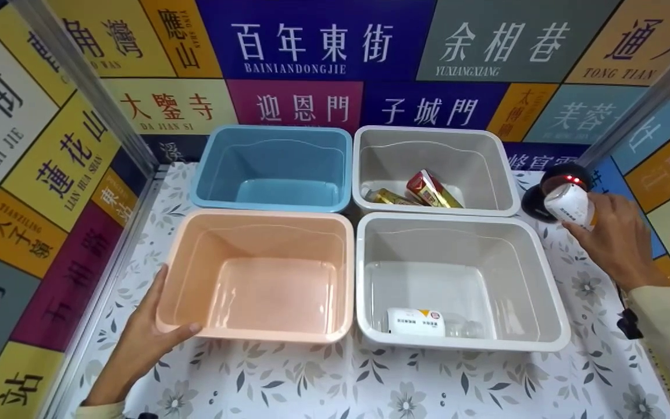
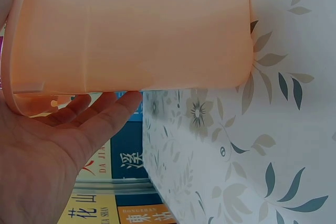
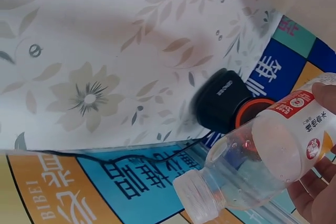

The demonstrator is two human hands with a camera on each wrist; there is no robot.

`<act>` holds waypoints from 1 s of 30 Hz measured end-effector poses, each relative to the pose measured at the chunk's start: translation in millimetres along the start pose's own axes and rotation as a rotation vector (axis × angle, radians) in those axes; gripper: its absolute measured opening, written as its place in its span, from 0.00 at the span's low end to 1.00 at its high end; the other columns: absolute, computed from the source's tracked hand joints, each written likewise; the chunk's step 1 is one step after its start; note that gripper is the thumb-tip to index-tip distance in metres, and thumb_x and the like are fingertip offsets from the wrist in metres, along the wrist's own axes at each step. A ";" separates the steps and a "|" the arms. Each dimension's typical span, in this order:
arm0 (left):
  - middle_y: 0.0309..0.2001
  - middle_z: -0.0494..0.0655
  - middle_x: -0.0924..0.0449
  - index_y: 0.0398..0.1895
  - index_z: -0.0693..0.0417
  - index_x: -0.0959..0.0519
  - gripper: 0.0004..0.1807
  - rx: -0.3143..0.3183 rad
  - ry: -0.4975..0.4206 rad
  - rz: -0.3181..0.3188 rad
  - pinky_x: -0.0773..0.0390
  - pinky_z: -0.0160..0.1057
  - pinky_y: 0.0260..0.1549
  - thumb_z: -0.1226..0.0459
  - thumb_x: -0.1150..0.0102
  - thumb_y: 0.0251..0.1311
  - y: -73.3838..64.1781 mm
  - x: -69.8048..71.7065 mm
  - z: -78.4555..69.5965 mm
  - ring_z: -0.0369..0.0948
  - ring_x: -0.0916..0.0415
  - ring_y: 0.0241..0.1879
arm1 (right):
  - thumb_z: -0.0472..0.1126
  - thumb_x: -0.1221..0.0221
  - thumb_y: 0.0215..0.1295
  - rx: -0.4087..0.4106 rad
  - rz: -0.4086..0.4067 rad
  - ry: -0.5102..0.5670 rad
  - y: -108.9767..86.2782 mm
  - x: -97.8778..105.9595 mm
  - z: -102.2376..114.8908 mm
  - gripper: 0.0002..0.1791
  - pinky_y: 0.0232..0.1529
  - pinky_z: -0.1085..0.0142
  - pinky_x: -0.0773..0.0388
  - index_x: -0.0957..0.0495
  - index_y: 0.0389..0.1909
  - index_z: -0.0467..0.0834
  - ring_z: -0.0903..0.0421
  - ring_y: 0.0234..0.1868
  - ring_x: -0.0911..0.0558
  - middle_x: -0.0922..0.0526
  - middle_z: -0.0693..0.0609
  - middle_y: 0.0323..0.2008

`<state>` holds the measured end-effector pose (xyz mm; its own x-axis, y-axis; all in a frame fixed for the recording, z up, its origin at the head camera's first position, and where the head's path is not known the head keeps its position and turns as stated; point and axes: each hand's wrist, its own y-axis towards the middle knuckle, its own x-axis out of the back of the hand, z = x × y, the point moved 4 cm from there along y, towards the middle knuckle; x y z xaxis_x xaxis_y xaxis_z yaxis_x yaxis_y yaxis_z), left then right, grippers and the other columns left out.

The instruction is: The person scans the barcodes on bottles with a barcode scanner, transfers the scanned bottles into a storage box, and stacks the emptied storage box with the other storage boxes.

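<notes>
My right hand [image 1: 620,235] grips a plastic bottle [image 3: 236,166] with a white label, clear shoulder and white cap; the label side shows in the head view. Beside the bottle stands a black scanner [image 3: 223,100] with an orange-red ring, its red lights lit in the head view. My left hand [image 1: 146,334] rests at the near left corner of the peach bin [image 1: 265,336], thumb by the front rim. In the left wrist view its fingers [image 2: 105,111] lie fairly straight along the bin's outer wall.
A blue bin [image 1: 274,202] stands behind the peach one. The back grey bin [image 1: 437,139] holds a red-and-gold can [image 1: 431,189] and another gold one. In the front grey bin [image 1: 463,343] lies a white-labelled bottle [image 1: 415,322]. Sign-printed walls surround the floral tabletop; a black cable [image 3: 121,157] trails from the scanner.
</notes>
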<state>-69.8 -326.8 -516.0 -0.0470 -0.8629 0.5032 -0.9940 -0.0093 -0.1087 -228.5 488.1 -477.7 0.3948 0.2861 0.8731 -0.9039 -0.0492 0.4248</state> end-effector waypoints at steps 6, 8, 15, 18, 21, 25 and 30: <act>0.89 0.61 0.56 0.92 0.27 0.65 0.71 0.005 -0.013 0.005 0.37 0.72 0.73 0.58 0.17 0.61 1.2 0.2 -0.2 0.64 0.36 0.76 | 0.35 0.19 0.60 0.014 -0.004 -0.039 -5.2 -3.3 -6.0 0.39 0.55 0.23 0.28 0.28 0.65 0.24 0.22 0.57 0.30 0.27 0.20 0.60; 0.90 0.60 0.57 0.92 0.27 0.65 0.72 0.008 -0.020 0.006 0.37 0.72 0.73 0.59 0.17 0.61 1.6 0.3 0.1 0.64 0.36 0.76 | 0.36 0.20 0.62 0.009 0.005 -0.043 -6.4 -4.6 -7.2 0.38 0.56 0.24 0.29 0.29 0.65 0.24 0.22 0.56 0.30 0.27 0.20 0.60; 0.90 0.60 0.57 0.92 0.28 0.64 0.71 -0.005 -0.016 0.004 0.38 0.72 0.73 0.60 0.17 0.60 1.4 -0.3 -0.3 0.64 0.38 0.77 | 0.36 0.21 0.64 0.015 0.007 -0.083 -7.2 -8.8 -7.4 0.39 0.57 0.27 0.31 0.30 0.67 0.22 0.23 0.57 0.32 0.29 0.20 0.61; 0.90 0.58 0.58 0.92 0.28 0.64 0.71 -0.011 -0.017 0.011 0.40 0.72 0.74 0.60 0.18 0.61 1.7 -0.6 -0.4 0.64 0.42 0.80 | 0.36 0.21 0.63 0.030 -0.004 -0.102 -7.9 -9.9 -6.7 0.40 0.56 0.27 0.30 0.30 0.67 0.22 0.23 0.57 0.32 0.28 0.19 0.60; 0.90 0.57 0.60 0.92 0.28 0.64 0.71 -0.012 -0.019 0.015 0.42 0.73 0.75 0.61 0.18 0.61 2.2 -0.6 -0.1 0.64 0.45 0.81 | 0.36 0.21 0.63 0.041 -0.015 -0.105 -8.1 -10.6 -6.1 0.40 0.54 0.28 0.29 0.29 0.68 0.22 0.24 0.56 0.32 0.28 0.20 0.59; 0.90 0.58 0.59 0.92 0.27 0.64 0.71 -0.011 -0.017 0.010 0.42 0.73 0.75 0.61 0.18 0.61 2.0 -0.4 0.3 0.64 0.44 0.81 | 0.36 0.21 0.63 0.042 -0.015 -0.093 -7.5 -10.9 -5.4 0.40 0.52 0.29 0.30 0.30 0.68 0.22 0.25 0.55 0.32 0.28 0.21 0.58; 0.90 0.57 0.57 0.92 0.28 0.64 0.71 0.002 -0.007 0.002 0.34 0.58 0.75 0.61 0.17 0.60 1.0 0.1 0.9 0.62 0.38 0.78 | 0.36 0.21 0.64 0.035 -0.015 -0.083 -4.6 -9.6 -3.6 0.39 0.52 0.30 0.31 0.30 0.67 0.22 0.25 0.55 0.33 0.29 0.21 0.58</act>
<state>-70.7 -327.3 -516.8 -0.0478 -0.8666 0.4966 -0.9938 -0.0090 -0.1112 -228.8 489.0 -488.9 0.4220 0.2070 0.8826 -0.8919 -0.0794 0.4451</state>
